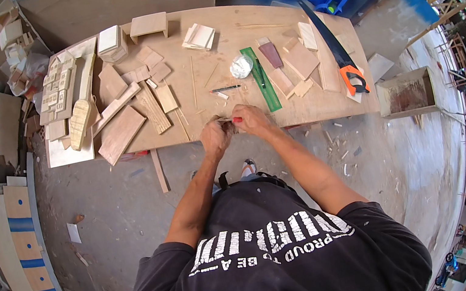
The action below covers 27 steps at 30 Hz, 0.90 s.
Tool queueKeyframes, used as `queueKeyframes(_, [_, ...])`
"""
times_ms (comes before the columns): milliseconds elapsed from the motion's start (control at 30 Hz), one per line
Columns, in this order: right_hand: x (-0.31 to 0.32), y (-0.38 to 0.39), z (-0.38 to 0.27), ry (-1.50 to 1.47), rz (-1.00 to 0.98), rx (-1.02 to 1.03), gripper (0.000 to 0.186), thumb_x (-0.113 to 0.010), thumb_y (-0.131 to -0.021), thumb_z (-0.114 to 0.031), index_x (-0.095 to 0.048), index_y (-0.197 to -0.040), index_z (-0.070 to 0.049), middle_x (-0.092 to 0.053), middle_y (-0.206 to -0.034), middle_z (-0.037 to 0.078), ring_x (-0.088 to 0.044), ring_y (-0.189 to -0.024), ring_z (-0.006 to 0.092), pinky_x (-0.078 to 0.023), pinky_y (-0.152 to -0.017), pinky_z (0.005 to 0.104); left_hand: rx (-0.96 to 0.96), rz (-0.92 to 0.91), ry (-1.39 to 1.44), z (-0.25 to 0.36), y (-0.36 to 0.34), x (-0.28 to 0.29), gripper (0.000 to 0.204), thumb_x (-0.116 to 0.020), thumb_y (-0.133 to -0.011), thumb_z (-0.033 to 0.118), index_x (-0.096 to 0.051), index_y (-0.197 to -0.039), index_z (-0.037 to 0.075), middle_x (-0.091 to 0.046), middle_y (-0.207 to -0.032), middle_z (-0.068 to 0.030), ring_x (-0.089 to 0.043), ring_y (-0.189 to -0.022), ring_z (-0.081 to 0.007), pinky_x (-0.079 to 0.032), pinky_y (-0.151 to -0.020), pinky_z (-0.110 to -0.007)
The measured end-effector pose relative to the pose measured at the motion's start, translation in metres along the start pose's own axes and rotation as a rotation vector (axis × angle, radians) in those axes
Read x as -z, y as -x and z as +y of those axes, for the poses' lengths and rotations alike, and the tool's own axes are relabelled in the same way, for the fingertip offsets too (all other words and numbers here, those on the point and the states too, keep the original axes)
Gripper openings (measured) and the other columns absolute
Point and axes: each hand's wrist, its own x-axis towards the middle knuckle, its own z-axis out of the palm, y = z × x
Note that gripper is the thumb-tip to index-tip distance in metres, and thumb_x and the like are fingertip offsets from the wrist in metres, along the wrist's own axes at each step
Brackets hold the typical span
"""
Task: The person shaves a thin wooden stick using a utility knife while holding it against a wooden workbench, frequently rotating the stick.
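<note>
Both of my hands are at the near edge of the wooden worktable (295, 111), almost touching. My right hand (254, 119) is closed on a small red-ended tool (237, 119), whose kind I cannot make out. My left hand (216, 136) is closed, its fingertips pinched against the tool's tip; whatever they hold is too small to name. Just beyond lie a dark pencil-like stick (226, 88), a round silvery lump or dish (241, 66) and a green ruler (262, 82) with a slim pen-like tool on it.
Wood offcuts (122, 133) cover the table's left, beside a model house front (59, 91). An orange-handled handsaw (332, 42) lies at the right, near more wood pieces (300, 60). A wooden box (406, 93) stands right of the table; a strip (160, 171) juts below its front edge.
</note>
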Motion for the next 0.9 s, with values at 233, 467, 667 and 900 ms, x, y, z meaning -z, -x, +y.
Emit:
queueKeyframes(233, [0.017, 0.032, -0.031, -0.158, 0.048, -0.85, 0.046, -0.055, -0.1, -0.044, -0.065, -0.086, -0.001, -0.06, -0.072, 0.015, -0.059, -0.059, 0.027, -0.049, -0.06, 0.0389, 0.048, -0.047, -0.032, 0.0, -0.003, 0.009, 0.019, -0.067, -0.088, 0.027, -0.077, -0.094, 0.012, -0.072, -0.096, -0.0078, -0.069, -0.086, -0.0337, -0.055, -0.072, -0.043])
queueKeyframes(467, [-0.057, 0.082, -0.048, -0.837, 0.177, -0.888, 0.059, -0.039, -0.103, -0.058, -0.056, -0.112, -0.002, -0.056, -0.067, 0.005, -0.056, -0.055, 0.0135, -0.045, -0.05, 0.0293, 0.033, -0.056, -0.019, 0.003, -0.009, 0.001, 0.015, -0.066, -0.086, 0.02, -0.077, -0.092, 0.012, -0.073, -0.096, -0.0063, -0.07, -0.086, -0.0318, -0.055, -0.073, -0.042])
queueKeyframes(667, [-0.066, 0.073, -0.059, -0.81, 0.224, -1.006, 0.064, -0.041, -0.101, -0.062, -0.06, -0.103, -0.001, -0.05, -0.064, 0.001, -0.044, -0.047, 0.0095, -0.037, -0.042, 0.0261, 0.034, -0.024, 0.003, 0.004, -0.008, 0.003, 0.015, -0.066, -0.083, 0.018, -0.078, -0.091, 0.013, -0.073, -0.097, -0.0047, -0.07, -0.086, -0.0308, -0.056, -0.073, -0.041])
queueKeyframes(900, [-0.067, 0.073, -0.056, -0.841, 0.22, -1.034, 0.072, -0.04, -0.098, -0.069, -0.06, -0.086, 0.0, -0.051, -0.059, 0.002, -0.048, -0.045, 0.0112, -0.039, -0.042, 0.0281, 0.06, -0.003, -0.014, 0.001, -0.008, 0.0, 0.013, -0.066, -0.084, 0.018, -0.077, -0.09, 0.013, -0.073, -0.095, -0.0042, -0.071, -0.084, -0.0301, -0.055, -0.071, -0.041])
